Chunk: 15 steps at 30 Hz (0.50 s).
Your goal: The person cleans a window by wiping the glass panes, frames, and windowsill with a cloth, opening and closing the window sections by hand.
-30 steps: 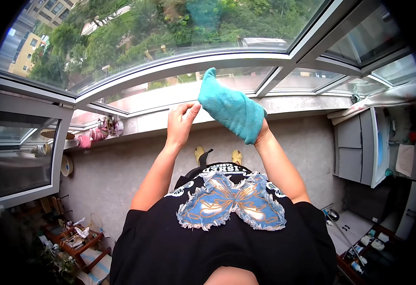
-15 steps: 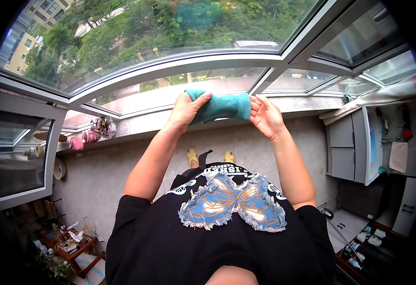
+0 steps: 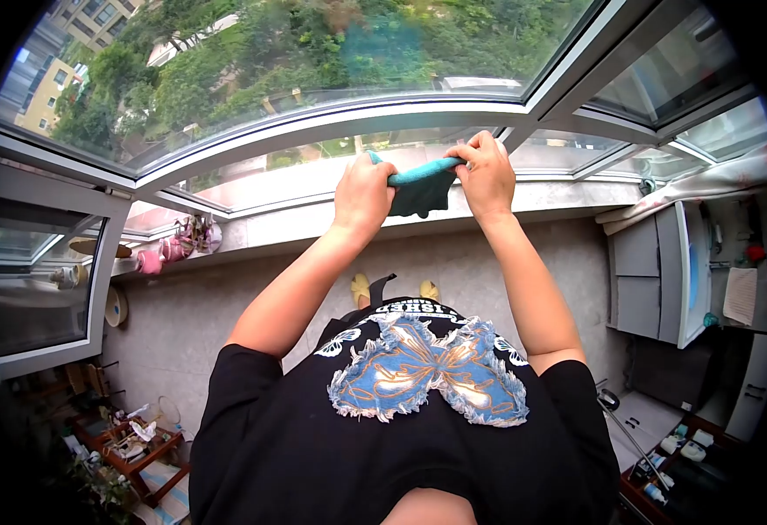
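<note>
A teal cloth (image 3: 422,187) hangs between my two hands in front of the window, its top edge bright and the part below in dark shade. My left hand (image 3: 364,194) is closed round the cloth's left end. At the right end, my right hand (image 3: 486,178) pinches the upper corner between thumb and fingers. Both arms reach forward, and the cloth is held above the window ledge (image 3: 313,224). The lower edge of the cloth dangles free.
A large window (image 3: 313,96) with grey frames curves ahead. Pink flowerpots (image 3: 173,248) stand on the ledge at left, near an opened window sash (image 3: 38,271). A grey cabinet (image 3: 646,280) is at right. A wooden stand (image 3: 125,446) with small items is at lower left.
My right hand was open beside the cloth and now grips its right end. The cloth has turned from a flat, broad face to a taut top edge with its lower part hanging.
</note>
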{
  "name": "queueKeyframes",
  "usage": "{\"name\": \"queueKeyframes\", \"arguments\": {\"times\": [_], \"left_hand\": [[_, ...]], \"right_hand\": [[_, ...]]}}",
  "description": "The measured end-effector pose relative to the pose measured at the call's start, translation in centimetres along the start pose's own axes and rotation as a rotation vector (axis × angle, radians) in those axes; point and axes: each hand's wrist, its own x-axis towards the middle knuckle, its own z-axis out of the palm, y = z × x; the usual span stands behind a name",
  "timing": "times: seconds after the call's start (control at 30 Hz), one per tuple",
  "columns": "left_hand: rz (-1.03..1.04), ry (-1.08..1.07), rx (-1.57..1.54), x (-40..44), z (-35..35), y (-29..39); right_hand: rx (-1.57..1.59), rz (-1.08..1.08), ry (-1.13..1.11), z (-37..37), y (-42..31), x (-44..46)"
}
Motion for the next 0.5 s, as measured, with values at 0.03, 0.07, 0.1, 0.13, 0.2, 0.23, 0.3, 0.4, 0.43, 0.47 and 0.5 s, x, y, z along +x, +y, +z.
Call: {"name": "queueKeyframes", "arguments": {"times": [0.03,0.07,0.1,0.13,0.2,0.23,0.3,0.4,0.43,0.47,0.5], "left_hand": [[0.030,0.064,0.125,0.8,-1.5,1.6],[0.062,0.132,0.245,1.5,-2.8,2.9],[0.209,0.247,0.210,1.9,-3.2,3.6],[0.319,0.343,0.212,2.3,-3.5,4.8],[0.480,0.432,0.294,2.3,-3.1,6.7],[0.581,0.455,0.306,2.3,-2.0,7.1],[0.650,0.272,0.238,1.0,0.1,7.3],[0.577,0.069,-0.001,-0.7,-1.3,7.0],[0.503,-0.015,-0.185,-1.0,-2.7,6.5],[0.446,-0.049,-0.218,-1.5,-3.7,5.0],[0.400,-0.032,-0.226,-2.0,-4.7,3.3]], "right_hand": [[0.162,0.060,0.005,-0.2,0.3,0.9],[0.322,0.118,0.012,-0.5,0.5,1.7],[0.566,0.151,0.118,-1.0,0.1,2.0],[0.811,0.177,0.219,-1.3,-0.5,2.3],[1.203,0.293,0.450,1.0,0.0,1.6],[1.548,0.433,0.289,2.6,0.8,0.4],[2.000,0.583,-0.033,4.3,1.6,-2.0],[2.097,0.428,-0.259,3.2,0.0,-2.4],[2.129,0.390,-0.221,2.0,-1.0,-1.4],[2.157,0.339,-0.184,0.8,-1.8,-0.2],[1.975,0.213,-0.082,-0.5,-2.1,1.0]]}}
